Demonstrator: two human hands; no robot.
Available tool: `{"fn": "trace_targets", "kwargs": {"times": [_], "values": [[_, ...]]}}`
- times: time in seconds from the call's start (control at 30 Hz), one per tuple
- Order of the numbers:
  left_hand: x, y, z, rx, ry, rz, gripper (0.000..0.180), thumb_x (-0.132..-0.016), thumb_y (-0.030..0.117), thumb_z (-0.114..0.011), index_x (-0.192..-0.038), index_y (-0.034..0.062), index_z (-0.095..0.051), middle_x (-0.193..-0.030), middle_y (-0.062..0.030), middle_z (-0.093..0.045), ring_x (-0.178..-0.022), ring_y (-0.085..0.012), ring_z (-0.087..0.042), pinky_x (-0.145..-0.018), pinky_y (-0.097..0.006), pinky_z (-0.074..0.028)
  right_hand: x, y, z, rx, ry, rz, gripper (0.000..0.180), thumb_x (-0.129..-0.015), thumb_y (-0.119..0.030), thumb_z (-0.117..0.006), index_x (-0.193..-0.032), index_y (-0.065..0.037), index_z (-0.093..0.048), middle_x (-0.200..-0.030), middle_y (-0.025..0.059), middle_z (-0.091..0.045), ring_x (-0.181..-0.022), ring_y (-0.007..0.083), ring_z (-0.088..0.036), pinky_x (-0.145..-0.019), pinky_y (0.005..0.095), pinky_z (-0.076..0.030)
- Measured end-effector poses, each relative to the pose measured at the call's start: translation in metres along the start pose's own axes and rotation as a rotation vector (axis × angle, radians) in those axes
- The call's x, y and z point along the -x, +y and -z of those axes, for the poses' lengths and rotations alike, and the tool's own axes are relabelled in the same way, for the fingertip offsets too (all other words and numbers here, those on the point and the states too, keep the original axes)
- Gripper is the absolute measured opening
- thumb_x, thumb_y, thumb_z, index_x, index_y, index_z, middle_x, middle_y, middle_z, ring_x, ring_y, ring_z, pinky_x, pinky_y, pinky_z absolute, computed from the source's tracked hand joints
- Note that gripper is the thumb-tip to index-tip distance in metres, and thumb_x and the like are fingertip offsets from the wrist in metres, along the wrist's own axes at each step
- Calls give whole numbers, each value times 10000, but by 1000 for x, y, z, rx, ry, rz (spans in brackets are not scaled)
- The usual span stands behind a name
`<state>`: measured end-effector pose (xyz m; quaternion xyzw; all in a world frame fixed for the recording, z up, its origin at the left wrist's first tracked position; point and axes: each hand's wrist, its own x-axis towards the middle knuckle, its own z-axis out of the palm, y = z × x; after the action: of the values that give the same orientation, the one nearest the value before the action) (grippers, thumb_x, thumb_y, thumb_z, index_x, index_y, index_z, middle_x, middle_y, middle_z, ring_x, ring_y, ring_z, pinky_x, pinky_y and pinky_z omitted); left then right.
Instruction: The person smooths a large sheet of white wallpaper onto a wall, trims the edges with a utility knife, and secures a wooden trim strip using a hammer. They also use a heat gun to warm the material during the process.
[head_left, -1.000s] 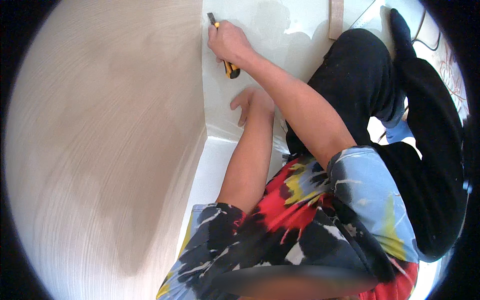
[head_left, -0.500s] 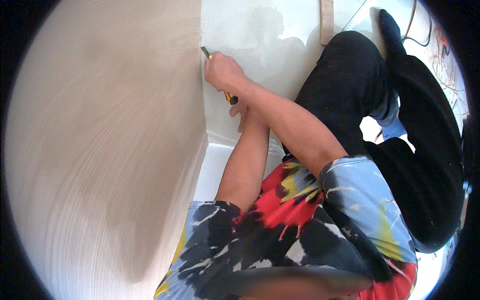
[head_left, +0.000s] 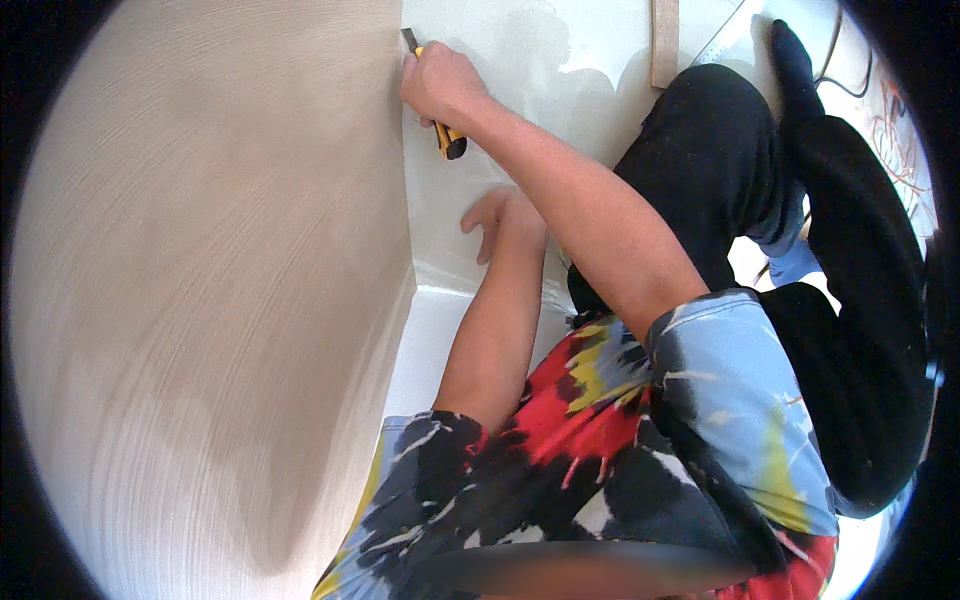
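Observation:
My right hand (head_left: 443,84) is closed round a yellow and black utility knife (head_left: 452,143). The knife's dark blade points away from me, its tip at the seam between the beige streaked panel (head_left: 230,220) on the left and the pale surface (head_left: 540,120) beside it. Behind the right hand, my left hand (head_left: 503,218) rests on the pale surface with fingers apart and holds nothing. My right forearm reaches across in front of me, above and beyond the left hand.
A wooden strip (head_left: 665,45) lies at the far side, close to my bent knee in black trousers (head_left: 690,160). Beyond it is a pale straight strip with markings (head_left: 725,38). A dark cable (head_left: 845,85) and thin reddish wires (head_left: 898,150) lie at the far right.
My right hand has moved farther away along the seam with the utility knife, apart from my left hand. The left hand stays in about the same place and is now less covered.

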<state>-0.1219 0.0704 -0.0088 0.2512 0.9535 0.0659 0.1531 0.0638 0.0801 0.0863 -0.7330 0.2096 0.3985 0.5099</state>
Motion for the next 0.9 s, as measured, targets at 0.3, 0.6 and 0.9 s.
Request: {"fn": "trace_targets", "kwargs": {"times": [0.3, 0.6, 0.9], "values": [[-5, 4, 3, 28, -20, -29, 698, -1025, 479, -356, -1615, 111, -290, -1698, -78, -238, -1580, -268, -197, -1283, -472, -138, 24, 20, -18, 129, -14, -2, 369, -1019, -250, -514, -1038, 92, -653, -810, 205, -741, -709, 323, -758, -737, 424, -611], [-6, -2, -4, 59, -14, -47, 648, -1036, 428, -376, -1599, 111, -333, -1682, -94, -282, -1572, -278, -223, -1278, -476, -156, -2, 8, 5, -24, -22, 27, 343, -1001, -239, -533, -976, 78, -662, -816, 225, -737, -748, 340, -761, -729, 446, -609], [-7, -3, 7, 94, -43, -42, 600, -1046, 378, -396, -1584, 111, -376, -1667, -110, -326, -1564, -288, -249, -1273, -479, -175, 24, 65, -7, -170, -399, -69, 444, -1050, -336, -508, -984, 93, -597, -790, 205, -673, -614, 318, -705, -580, 455, -606]]}}
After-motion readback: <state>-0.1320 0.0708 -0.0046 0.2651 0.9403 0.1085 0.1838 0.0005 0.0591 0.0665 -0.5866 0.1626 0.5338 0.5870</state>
